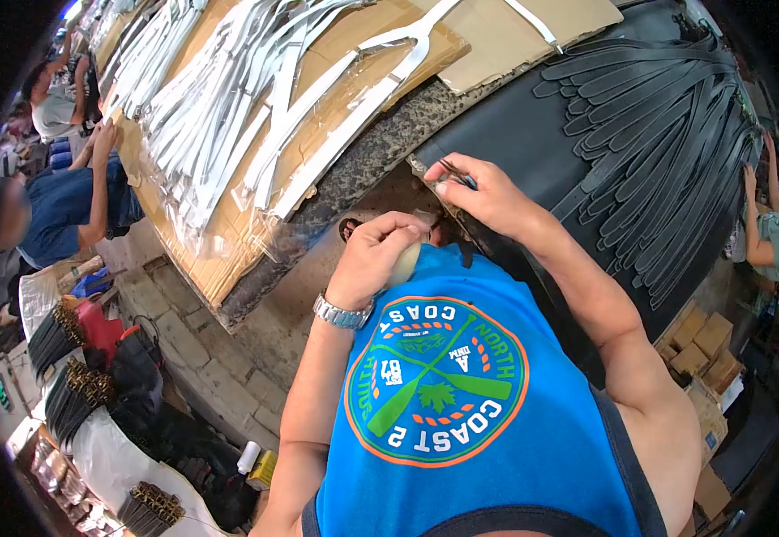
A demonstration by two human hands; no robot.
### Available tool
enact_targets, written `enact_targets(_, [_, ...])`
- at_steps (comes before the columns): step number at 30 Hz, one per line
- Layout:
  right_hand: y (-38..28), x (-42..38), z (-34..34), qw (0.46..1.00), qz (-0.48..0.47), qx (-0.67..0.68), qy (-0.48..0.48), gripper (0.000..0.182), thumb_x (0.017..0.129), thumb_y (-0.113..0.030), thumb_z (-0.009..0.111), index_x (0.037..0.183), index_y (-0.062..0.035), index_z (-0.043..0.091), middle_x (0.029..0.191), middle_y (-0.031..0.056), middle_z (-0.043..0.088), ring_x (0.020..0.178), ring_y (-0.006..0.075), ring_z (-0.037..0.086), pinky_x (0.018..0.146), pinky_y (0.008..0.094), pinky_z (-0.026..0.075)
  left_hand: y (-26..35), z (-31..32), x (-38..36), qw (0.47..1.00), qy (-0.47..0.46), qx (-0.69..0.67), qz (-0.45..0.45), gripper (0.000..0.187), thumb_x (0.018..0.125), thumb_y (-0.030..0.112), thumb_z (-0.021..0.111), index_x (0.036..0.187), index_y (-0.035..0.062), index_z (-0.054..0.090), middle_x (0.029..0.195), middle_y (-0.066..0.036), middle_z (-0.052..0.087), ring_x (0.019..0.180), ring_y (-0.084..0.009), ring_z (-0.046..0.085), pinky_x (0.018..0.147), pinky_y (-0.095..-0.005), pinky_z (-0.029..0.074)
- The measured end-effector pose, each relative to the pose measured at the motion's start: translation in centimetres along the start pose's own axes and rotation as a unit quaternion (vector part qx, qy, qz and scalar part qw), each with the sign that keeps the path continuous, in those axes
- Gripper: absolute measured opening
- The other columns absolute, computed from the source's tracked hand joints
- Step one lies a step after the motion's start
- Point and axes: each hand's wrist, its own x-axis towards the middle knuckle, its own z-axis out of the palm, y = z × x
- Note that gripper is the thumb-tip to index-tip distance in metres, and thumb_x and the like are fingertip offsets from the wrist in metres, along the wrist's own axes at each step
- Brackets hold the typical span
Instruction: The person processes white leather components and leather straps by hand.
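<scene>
My left hand (376,255), with a metal watch on its wrist, is closed in a pinch close to my belly. What lies between its fingertips is too small and hidden to name. A pale rounded thing (406,263) shows just under that hand, against my blue shirt. My right hand (488,199) is closed around a small dark tool with a teal part, which looks like thread snips (455,171). It hovers by the corner of the black-topped table (497,134). Black straps (658,143) lie fanned out on that table, to the right of my right hand.
White suspender straps (219,107), some in clear plastic, cover a cardboard-topped table (206,277) at the left. Bundles of dark straps with brass-coloured ends (89,383) lie lower left. Cardboard boxes (707,345) stand at right. Other people work at the left and right edges.
</scene>
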Motion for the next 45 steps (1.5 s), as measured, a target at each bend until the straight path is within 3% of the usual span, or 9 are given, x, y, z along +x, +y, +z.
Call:
enact_targets(7, [0.4, -1.3, 1.7, 0.992, 0.041, 0.096, -0.065, 0.022, 0.089, -0.024, 0.069, 0.089, -0.002, 0.067, 0.074, 0.0021, 0.062, 0.067, 0.0078, 0.057, 0.059, 0.0292, 0.048, -0.1, -0.1, 0.3, 0.998, -0.047, -0.05, -0.012, 0.021, 0.096, 0.015, 0.059, 0.109, 0.0008, 0.067, 0.102, -0.004, 0.07, 0.092, -0.0086, 0.061, 0.081, -0.0233, 0.048])
enact_targets(10, [-0.2, -1.1, 1.4, 0.994, 0.035, 0.073, -0.075, 0.014, 0.093, -0.012, 0.065, 0.087, 0.0007, 0.061, 0.078, 0.0047, 0.063, 0.07, 0.0118, 0.065, 0.065, 0.0272, 0.053, 0.8, 0.1, 0.0, 0.995, -0.081, -0.062, -0.015, 0.028, 0.095, 0.01, 0.062, 0.12, 0.0008, 0.06, 0.11, -0.007, 0.069, 0.095, -0.0085, 0.06, 0.082, -0.0221, 0.048])
enact_targets(15, [-0.1, -0.7, 0.7, 0.99, 0.025, 0.117, -0.068, 0.014, 0.093, -0.011, 0.065, 0.086, 0.0001, 0.061, 0.075, 0.0042, 0.063, 0.069, 0.0151, 0.068, 0.063, 0.0288, 0.055, 0.5, 0.4, -0.3, 0.991, -0.081, -0.107, -0.002, 0.056, 0.09, 0.002, 0.067, 0.141, 0.0034, 0.044, 0.127, -0.01, 0.059, 0.09, -0.0072, 0.06, 0.076, -0.0203, 0.048])
enact_targets(18, [-0.3, -0.4, 0.4, 0.991, 0.019, 0.116, -0.067, 0.015, 0.093, -0.012, 0.064, 0.085, -0.0002, 0.06, 0.077, 0.0047, 0.063, 0.068, 0.0175, 0.07, 0.061, 0.0293, 0.056, 0.0, -0.3, -0.6, 1.0, -0.028, 0.013, -0.003, 0.063, 0.09, 0.003, 0.067, 0.146, 0.0059, 0.038, 0.135, -0.011, 0.051, 0.082, -0.005, 0.059, 0.067, -0.0203, 0.048])
enact_targets(24, [-0.6, -0.5, 0.2, 0.992, 0.024, 0.101, -0.071, 0.015, 0.093, -0.013, 0.063, 0.085, -0.0007, 0.059, 0.079, 0.0055, 0.064, 0.069, 0.0184, 0.071, 0.061, 0.0296, 0.056, 2.0, 0.6, -1.6, 0.997, 0.0, -0.054, 0.047, 0.056, 0.089, 0.002, 0.066, 0.139, 0.0066, 0.042, 0.135, -0.009, 0.05, 0.075, -0.0025, 0.055, 0.06, -0.0204, 0.046])
enact_targets(30, [-0.1, -0.8, 0.4, 0.988, 0.047, 0.132, -0.068, 0.015, 0.094, -0.014, 0.064, 0.087, -0.001, 0.06, 0.079, 0.0062, 0.064, 0.07, 0.0181, 0.07, 0.064, 0.03, 0.056, 1.5, 0.0, -1.4, 0.997, -0.059, -0.052, 0.019, 0.031, 0.091, 0.001, 0.058, 0.123, 0.0023, 0.058, 0.124, -0.006, 0.059, 0.102, -0.0105, 0.06, 0.085, -0.025, 0.05])
enact_targets(34, [0.2, -1.1, 0.5, 0.989, 0.054, 0.125, -0.06, 0.016, 0.095, -0.014, 0.064, 0.089, -0.0006, 0.06, 0.08, 0.0059, 0.065, 0.072, 0.0174, 0.07, 0.065, 0.0292, 0.056, 1.3, 0.2, -1.1, 0.995, -0.055, 0.007, 0.082, 0.029, 0.088, 0.002, 0.058, 0.117, 0.0003, 0.064, 0.128, -0.008, 0.059, 0.119, -0.0178, 0.057, 0.103, -0.0322, 0.044])
enact_targets(38, [0.3, -1.9, 0.7, 0.997, 0.0, 0.072, -0.009, 0.026, 0.091, -0.028, 0.068, 0.086, -0.0019, 0.067, 0.075, 0.0049, 0.065, 0.07, 0.0095, 0.06, 0.06, 0.0295, 0.049, 1.2, -0.1, -0.8, 0.986, -0.077, 0.07, 0.134, 0.037, 0.085, 0.002, 0.058, 0.122, 0.0002, 0.064, 0.13, -0.009, 0.059, 0.124, -0.0202, 0.055, 0.108, -0.0344, 0.041])
enact_targets(45, [-0.4, -4.1, 0.0, 0.995, 0.029, -0.005, 0.095, 0.035, 0.094, -0.031, 0.064, 0.112, -0.0014, 0.063, 0.097, 0.0108, 0.069, 0.087, 0.017, 0.065, 0.078, 0.0329, 0.052, 1.5, -0.4, -0.6, 0.984, -0.069, 0.07, 0.15, 0.045, 0.084, 0.001, 0.058, 0.128, 0.0016, 0.062, 0.132, -0.01, 0.057, 0.127, -0.0207, 0.052, 0.109, -0.035, 0.039])
